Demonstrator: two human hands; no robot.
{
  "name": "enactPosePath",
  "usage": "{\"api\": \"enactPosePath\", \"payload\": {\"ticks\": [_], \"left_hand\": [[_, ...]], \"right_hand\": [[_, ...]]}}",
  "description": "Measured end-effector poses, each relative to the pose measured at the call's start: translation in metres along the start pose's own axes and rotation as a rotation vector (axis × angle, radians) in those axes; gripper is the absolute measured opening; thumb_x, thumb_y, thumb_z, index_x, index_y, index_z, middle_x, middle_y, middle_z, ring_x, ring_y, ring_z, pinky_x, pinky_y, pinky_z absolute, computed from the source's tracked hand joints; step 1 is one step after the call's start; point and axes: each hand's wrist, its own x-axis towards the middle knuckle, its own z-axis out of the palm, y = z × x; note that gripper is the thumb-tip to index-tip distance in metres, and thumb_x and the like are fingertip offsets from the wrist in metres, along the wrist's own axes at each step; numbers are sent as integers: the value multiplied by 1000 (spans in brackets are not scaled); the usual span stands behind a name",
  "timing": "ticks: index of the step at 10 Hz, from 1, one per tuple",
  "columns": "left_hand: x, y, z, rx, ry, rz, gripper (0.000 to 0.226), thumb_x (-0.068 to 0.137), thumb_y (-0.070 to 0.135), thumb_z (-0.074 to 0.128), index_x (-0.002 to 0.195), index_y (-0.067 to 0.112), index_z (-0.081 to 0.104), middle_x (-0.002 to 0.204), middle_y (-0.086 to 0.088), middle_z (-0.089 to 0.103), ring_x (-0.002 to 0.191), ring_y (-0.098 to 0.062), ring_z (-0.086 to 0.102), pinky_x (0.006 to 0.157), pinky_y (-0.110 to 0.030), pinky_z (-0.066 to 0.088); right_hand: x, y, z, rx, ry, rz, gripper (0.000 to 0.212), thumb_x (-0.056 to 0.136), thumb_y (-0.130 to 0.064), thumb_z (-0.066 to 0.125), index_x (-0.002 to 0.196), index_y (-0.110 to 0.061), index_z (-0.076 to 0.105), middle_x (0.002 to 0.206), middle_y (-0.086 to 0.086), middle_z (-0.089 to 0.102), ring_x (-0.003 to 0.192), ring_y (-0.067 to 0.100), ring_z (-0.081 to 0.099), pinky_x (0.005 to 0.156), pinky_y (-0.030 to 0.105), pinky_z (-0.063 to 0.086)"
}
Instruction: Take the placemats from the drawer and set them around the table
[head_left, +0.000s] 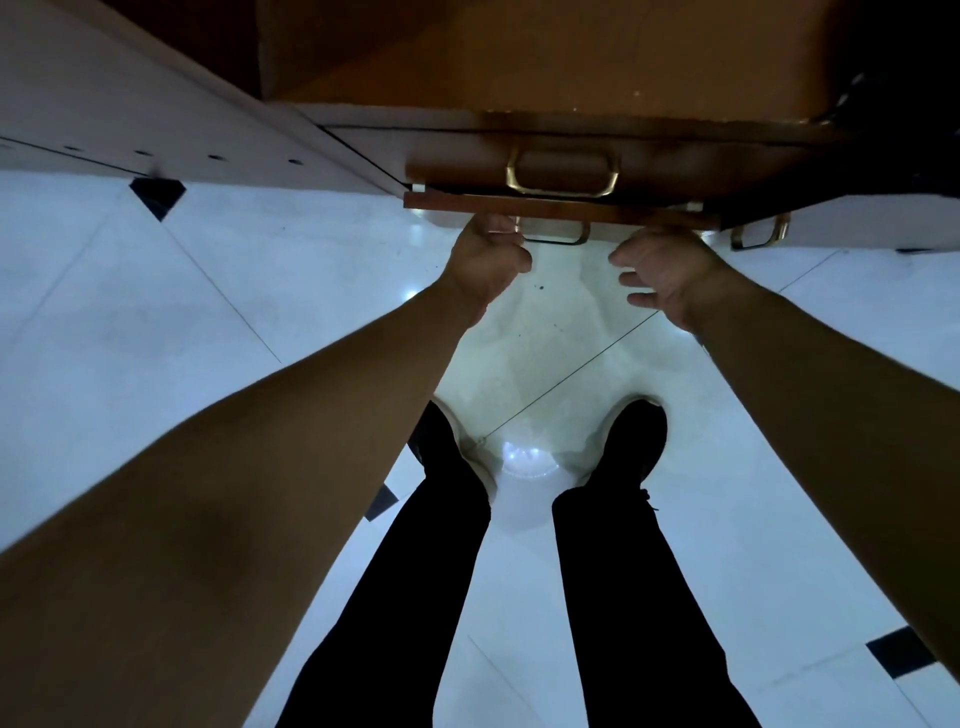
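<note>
Brass handle (555, 233) of the lower drawer (561, 210) sits in the closed left hand (491, 260); right hand (662, 278) half-curled, empty.

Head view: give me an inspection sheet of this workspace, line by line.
Surface: glossy white tiled floor with small black inset tiles; no table in view.
Job's things: wooden drawer front pulled slightly out below an upper drawer with a brass handle; no placemats visible.
Clutter: nothing seen.
Hands: left hand closed on the lower drawer's handle; right hand at the drawer edge, fingers loosely curled, holding nothing.
Cables: nothing seen.
Surroundings: white cabinet panel at left; the person's dark trousers and shoes below.
</note>
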Motion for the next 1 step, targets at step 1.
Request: {"api": "enactPosePath", "payload": {"ticks": [1], "left_hand": [[-28, 9, -5, 160, -25, 106, 41, 77, -8, 67, 111, 11, 53, 108, -4, 60, 93, -13, 58, 71, -20, 49]], "right_hand": [[-40, -3, -2, -50, 2, -70, 33, 96, -6, 48, 127, 4, 52, 136, 26, 52, 112, 30, 56, 93, 36, 49]]}}
